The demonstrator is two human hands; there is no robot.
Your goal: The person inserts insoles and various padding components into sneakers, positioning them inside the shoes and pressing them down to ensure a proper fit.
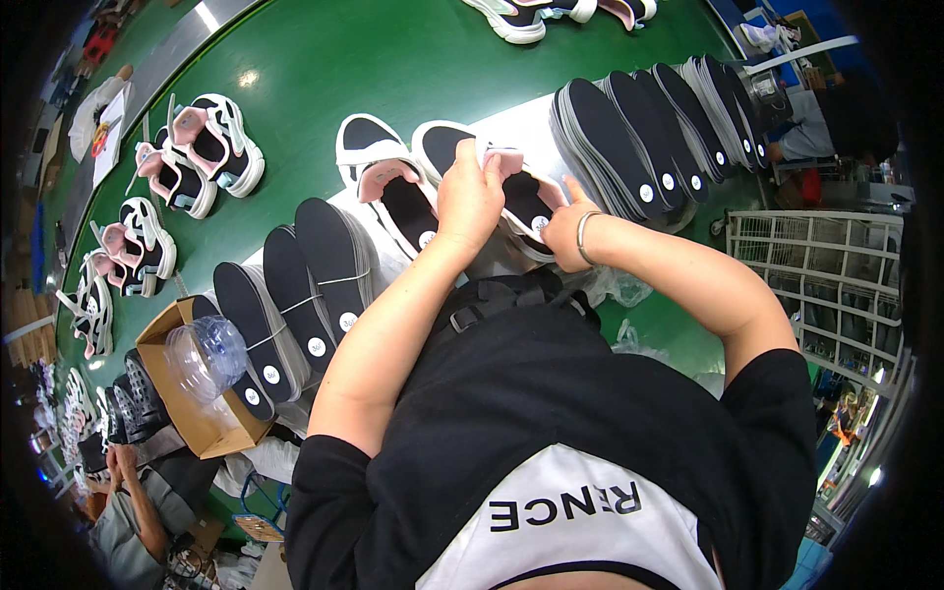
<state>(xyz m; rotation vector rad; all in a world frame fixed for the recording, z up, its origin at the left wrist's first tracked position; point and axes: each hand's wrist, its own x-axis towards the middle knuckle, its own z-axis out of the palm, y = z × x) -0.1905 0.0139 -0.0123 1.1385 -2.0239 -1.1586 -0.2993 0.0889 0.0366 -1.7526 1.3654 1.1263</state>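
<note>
Right in front of me is a white, black and pink sneaker (521, 254), toe pointing away. My left hand (470, 202) pinches its pink tongue (508, 160) and pulls it up. At the heel end, my right hand (570, 234) grips the shoe's right side, its thumb side by the opening; some of its fingers are hidden. Inside the shoe lies a black insole (526, 202) with a round white sticker at the heel. To the left, touching or nearly touching, sits the matching sneaker (379, 157), also with a dark insole inside.
Stacked black insoles (600, 138) stand at the right, and tied insole bundles (329, 251) at the left. A cardboard box (162, 379) holds a clear plastic container (206, 356). More sneakers (211, 147) sit on the green table (315, 59). A white wire rack (816, 265) stands right; a co-worker (133, 511) is lower left.
</note>
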